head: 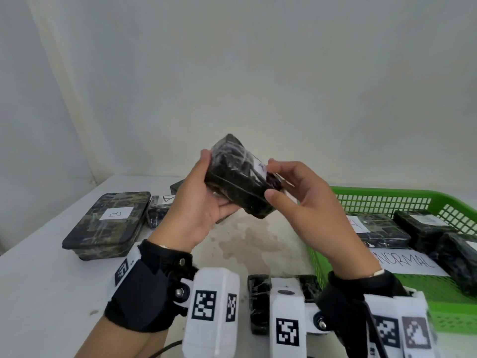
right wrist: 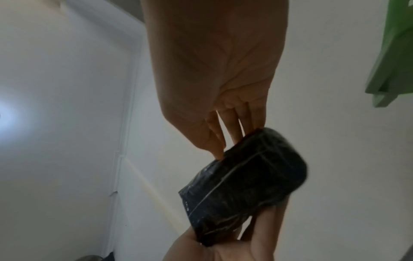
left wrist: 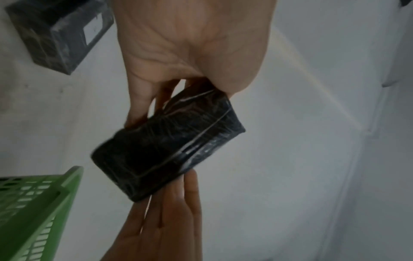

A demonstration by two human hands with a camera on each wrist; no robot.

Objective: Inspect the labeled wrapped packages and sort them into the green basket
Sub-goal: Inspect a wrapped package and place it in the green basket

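Observation:
A small black wrapped package (head: 238,178) with a white label on its right end is held up in the air above the table, tilted. My left hand (head: 204,200) grips its left end, thumb on top and fingers underneath. At the labelled right end my right hand (head: 286,187) pinches it with thumb and fingertips. The same package (left wrist: 167,144) fills the left wrist view, and the package (right wrist: 243,183) shows in the right wrist view between both hands. The green basket (head: 382,200) stands at the right with several wrapped packages and a paper reading "NORMAL" inside.
A large wrapped package labelled B (head: 108,224) lies on the white table (head: 38,280) at the left, with smaller wrapped ones (head: 158,209) behind it. Another dark package (head: 260,301) lies near the front edge, partly hidden by the wrist cameras. A white wall stands behind.

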